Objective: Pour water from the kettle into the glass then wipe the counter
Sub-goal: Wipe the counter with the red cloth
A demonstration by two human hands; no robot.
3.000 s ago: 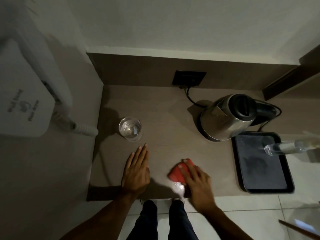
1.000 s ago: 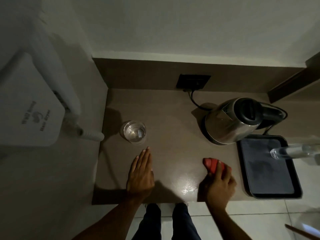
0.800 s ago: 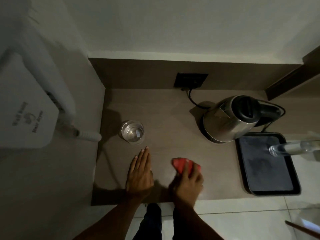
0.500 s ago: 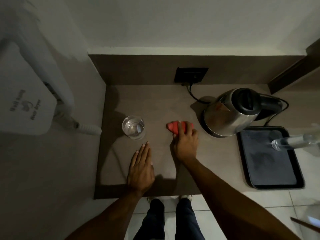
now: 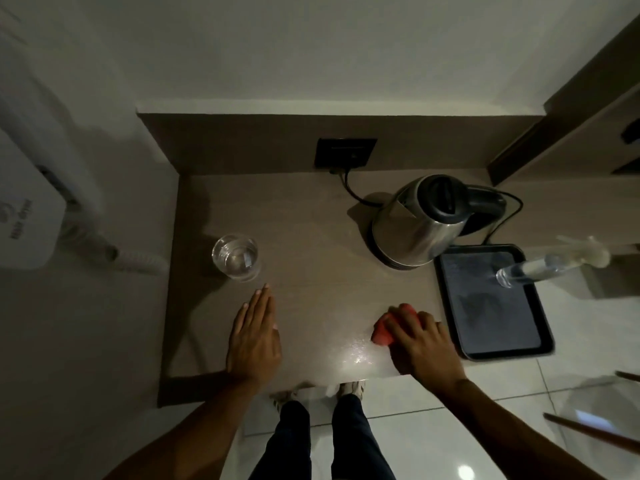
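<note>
The red cloth (image 5: pixel 382 332) lies on the tabletop (image 5: pixel 311 237) near the front edge, toward the right corner, pressed flat under the right hand (image 5: pixel 420 342), whose fingers curl over it and hold it down. The left hand (image 5: pixel 254 336) rests spread flat, palm down, near the front edge toward the left, holding nothing. The glass (image 5: pixel 236 257) stands upright by the left edge with water in it, just beyond the left fingertips, and the kettle (image 5: pixel 420 221) sits back on its base near the back right, so pouring looks done and wiping is the step in hand. A wet sheen shows between the two hands at the front edge; the next stroke likely calls for sliding the cloth leftward through that patch. A black tray (image 5: pixel 491 306) lies just right of the cloth, touching the kettle's base, with a clear bottle (image 5: pixel 530 270) on it; its rim limits rightward strokes, and the glass could be knocked on a long sweep left. A cord (image 5: pixel 353 192) runs from kettle to socket (image 5: pixel 345 153) at the back
</note>
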